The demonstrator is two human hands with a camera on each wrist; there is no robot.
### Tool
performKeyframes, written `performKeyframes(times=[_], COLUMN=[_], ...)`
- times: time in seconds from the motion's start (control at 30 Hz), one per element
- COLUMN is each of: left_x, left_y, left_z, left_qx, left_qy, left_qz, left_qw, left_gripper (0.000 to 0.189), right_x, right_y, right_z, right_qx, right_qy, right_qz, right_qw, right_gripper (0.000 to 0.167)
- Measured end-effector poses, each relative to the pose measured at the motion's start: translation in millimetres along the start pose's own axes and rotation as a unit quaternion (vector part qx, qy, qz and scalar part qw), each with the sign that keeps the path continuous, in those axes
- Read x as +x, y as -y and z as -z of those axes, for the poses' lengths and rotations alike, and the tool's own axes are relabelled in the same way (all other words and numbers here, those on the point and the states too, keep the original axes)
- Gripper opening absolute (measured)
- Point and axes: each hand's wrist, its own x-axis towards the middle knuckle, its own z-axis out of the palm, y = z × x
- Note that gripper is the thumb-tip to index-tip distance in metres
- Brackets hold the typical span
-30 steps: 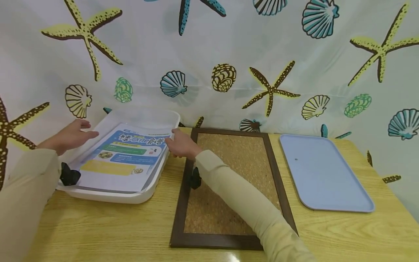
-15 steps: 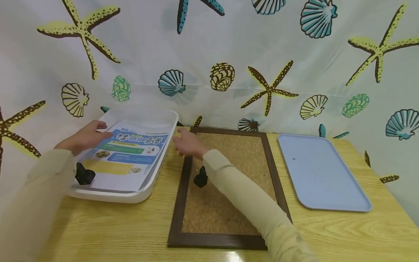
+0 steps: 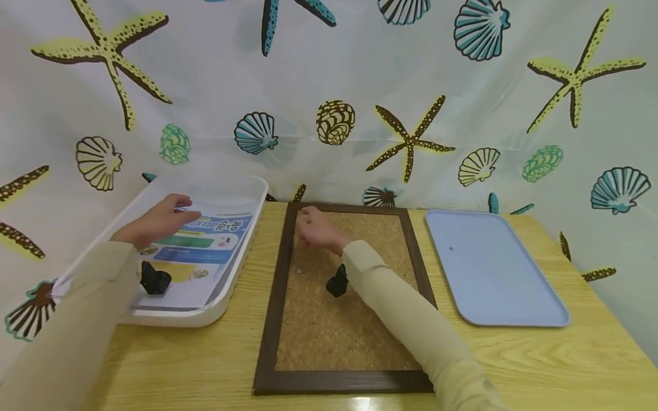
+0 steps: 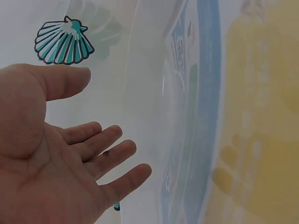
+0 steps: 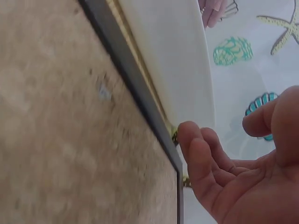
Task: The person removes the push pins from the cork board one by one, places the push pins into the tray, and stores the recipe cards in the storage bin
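Observation:
My left hand (image 3: 156, 221) hangs over a white plastic tub (image 3: 233, 288), fingers spread and holding nothing. Printed sheets (image 3: 185, 254) in blue, green and yellow lie in the tub, partly hidden by that hand and sleeve. In the left wrist view the thumb stands well apart from the fingers (image 4: 110, 161). Over the upper left part of a brown-framed cork board (image 3: 354, 319) is my right hand (image 3: 320, 229). The right wrist view shows its fingers (image 5: 201, 158) loosely bent, the thumb apart, and nothing held. A small pale speck (image 5: 103, 91) marks the cork.
A pale blue tray (image 3: 496, 268) lies right of the cork board on the wood-grain table (image 3: 545, 359). Behind everything hangs a white cloth (image 3: 308, 68) printed with shells and starfish. A black device (image 3: 156, 278) sits at the left wrist, another (image 3: 337, 281) at the right.
My right hand has left the tub's right rim and moved right, over the cork board. My left hand has moved right over the sheets. The whole view has shifted slightly.

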Motion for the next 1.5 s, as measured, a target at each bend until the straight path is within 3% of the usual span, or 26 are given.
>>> performKeyframes(times=[0.2,0.4,0.63,0.8,1.03,1.4,1.5], left_x=[4.7,8.7,11.7,6.7,3.4,-9.3,-13.2], left_y=[-13.8,-33.3,-51.0,-56.8,-63.3,-65.0,-66.2], left_z=[-8.5,-15.9,-30.0,-39.2,-42.0,-47.8,-54.5], left_qx=[-0.001,-0.004,-0.011,-0.002,0.014,0.019,0.018], left_qy=[0.017,0.031,0.058,0.082,0.08,0.061,0.063], left_qz=[0.01,-0.036,-0.052,-0.098,-0.138,-0.165,-0.178], left_qw=[0.9998,0.9989,0.9969,0.9918,0.9871,0.9842,0.9818], left_gripper=[0.087,0.085,0.091,0.097,0.094,0.092,0.091], right_x=[-11.0,-18.5,-22.9,-25.8,-35.4,-57.5,-63.5], right_y=[-7.3,-15.3,-22.6,-29.4,-47.3,-69.6,-78.1], right_z=[15.0,32.5,46.7,52.6,71.2,96.7,99.4], right_qx=[-0.021,-0.021,-0.06,-0.061,-0.009,-0.127,-0.134], right_qy=[-0.02,-0.044,-0.072,-0.079,-0.079,-0.138,-0.145], right_qz=[-0.007,-0.026,-0.035,-0.037,-0.04,-0.038,-0.036], right_qw=[0.9995,0.9985,0.995,0.9943,0.996,0.9815,0.9796], right_gripper=[0.053,0.051,0.051,0.05,0.049,0.046,0.046])
